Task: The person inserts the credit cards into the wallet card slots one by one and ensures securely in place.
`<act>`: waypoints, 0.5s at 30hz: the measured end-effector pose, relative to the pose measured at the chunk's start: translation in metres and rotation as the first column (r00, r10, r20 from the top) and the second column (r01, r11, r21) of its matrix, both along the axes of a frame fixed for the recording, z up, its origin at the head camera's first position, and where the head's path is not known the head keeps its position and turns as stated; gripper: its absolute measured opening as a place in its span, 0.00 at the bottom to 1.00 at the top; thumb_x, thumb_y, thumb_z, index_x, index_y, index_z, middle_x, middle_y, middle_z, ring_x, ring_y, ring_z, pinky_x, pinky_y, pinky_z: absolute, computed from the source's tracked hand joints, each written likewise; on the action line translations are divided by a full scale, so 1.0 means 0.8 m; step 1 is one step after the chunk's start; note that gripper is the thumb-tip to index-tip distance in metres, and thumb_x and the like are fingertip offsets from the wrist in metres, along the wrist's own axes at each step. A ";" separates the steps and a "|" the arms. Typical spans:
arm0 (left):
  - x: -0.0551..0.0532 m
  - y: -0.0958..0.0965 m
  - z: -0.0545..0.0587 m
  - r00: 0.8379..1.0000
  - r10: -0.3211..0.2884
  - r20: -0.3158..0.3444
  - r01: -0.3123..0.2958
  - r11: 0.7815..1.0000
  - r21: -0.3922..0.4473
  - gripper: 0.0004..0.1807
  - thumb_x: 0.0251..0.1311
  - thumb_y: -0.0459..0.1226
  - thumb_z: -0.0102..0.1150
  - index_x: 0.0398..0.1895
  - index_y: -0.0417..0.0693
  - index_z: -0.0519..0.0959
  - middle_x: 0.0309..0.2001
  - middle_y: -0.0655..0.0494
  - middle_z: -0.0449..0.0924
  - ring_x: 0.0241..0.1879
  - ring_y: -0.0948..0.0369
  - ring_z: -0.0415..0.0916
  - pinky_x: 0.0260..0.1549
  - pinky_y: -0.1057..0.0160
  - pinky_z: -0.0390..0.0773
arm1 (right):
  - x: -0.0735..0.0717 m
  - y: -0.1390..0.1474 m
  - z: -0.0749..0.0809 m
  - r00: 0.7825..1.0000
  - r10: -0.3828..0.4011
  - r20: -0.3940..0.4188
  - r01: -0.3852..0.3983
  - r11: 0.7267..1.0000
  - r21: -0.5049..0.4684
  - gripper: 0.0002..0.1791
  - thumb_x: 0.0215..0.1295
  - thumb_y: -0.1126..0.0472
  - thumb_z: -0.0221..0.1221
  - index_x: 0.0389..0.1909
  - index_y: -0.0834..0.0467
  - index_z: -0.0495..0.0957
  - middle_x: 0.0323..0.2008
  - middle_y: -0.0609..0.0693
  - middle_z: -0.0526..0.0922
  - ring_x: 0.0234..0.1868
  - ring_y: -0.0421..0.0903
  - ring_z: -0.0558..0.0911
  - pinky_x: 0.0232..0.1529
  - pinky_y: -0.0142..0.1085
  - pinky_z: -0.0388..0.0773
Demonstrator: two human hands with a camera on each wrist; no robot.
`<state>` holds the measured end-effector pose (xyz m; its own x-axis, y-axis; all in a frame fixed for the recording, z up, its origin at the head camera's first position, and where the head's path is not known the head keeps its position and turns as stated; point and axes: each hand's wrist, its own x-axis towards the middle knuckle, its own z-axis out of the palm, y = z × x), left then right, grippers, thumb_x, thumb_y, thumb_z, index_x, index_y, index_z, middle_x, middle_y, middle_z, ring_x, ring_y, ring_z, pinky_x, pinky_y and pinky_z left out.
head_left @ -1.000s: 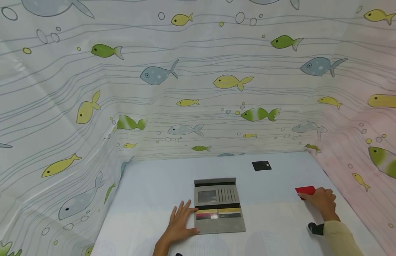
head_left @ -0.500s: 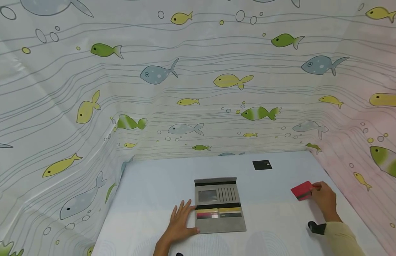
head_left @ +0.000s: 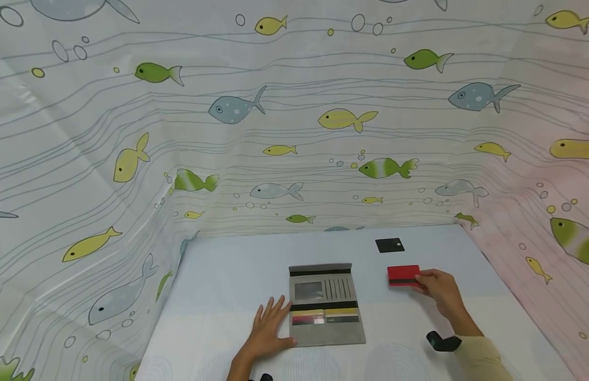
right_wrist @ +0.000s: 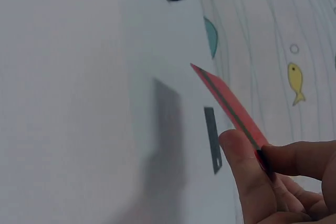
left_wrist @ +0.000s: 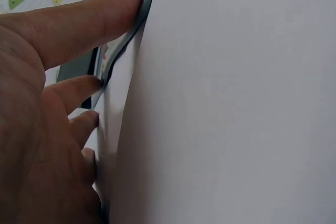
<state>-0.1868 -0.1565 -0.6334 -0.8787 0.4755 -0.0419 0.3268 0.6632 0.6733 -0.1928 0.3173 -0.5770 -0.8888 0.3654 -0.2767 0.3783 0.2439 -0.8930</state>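
A grey wallet (head_left: 327,334) lies unfolded on the white table, with several cards (head_left: 342,316) tucked in its lower half. My left hand (head_left: 267,336) rests at the wallet's left edge, fingers spread, its thumb (left_wrist: 100,22) pressing on the edge in the left wrist view. Between thumb and fingers, my right hand (head_left: 444,293) pinches a red card (head_left: 402,274) by its right end. That card has a dark stripe and is held above the table, casting a shadow in the right wrist view. Behind it, a black card (head_left: 389,245) lies flat on the table.
The white table (head_left: 227,275) meets a fish-printed sheet (head_left: 294,132) that rises at the back and both sides. Black wrist-worn devices show at both wrists, the right one (head_left: 443,342) plainly visible.
The red card has come up off the table at the right and moved left toward the wallet in my right hand. My left hand has stayed at the wallet's edge.
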 end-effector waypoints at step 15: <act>0.002 0.006 -0.002 0.997 0.036 -0.061 -0.035 0.999 0.019 0.39 0.61 0.51 0.63 0.73 0.46 0.66 0.76 0.38 0.59 0.76 0.32 0.46 0.68 0.27 0.39 | -0.025 -0.099 -0.022 0.996 0.094 0.003 -0.094 0.995 -0.041 0.17 0.67 0.65 0.61 0.50 0.74 0.77 0.39 0.62 0.85 0.27 0.44 0.88 0.32 0.33 0.86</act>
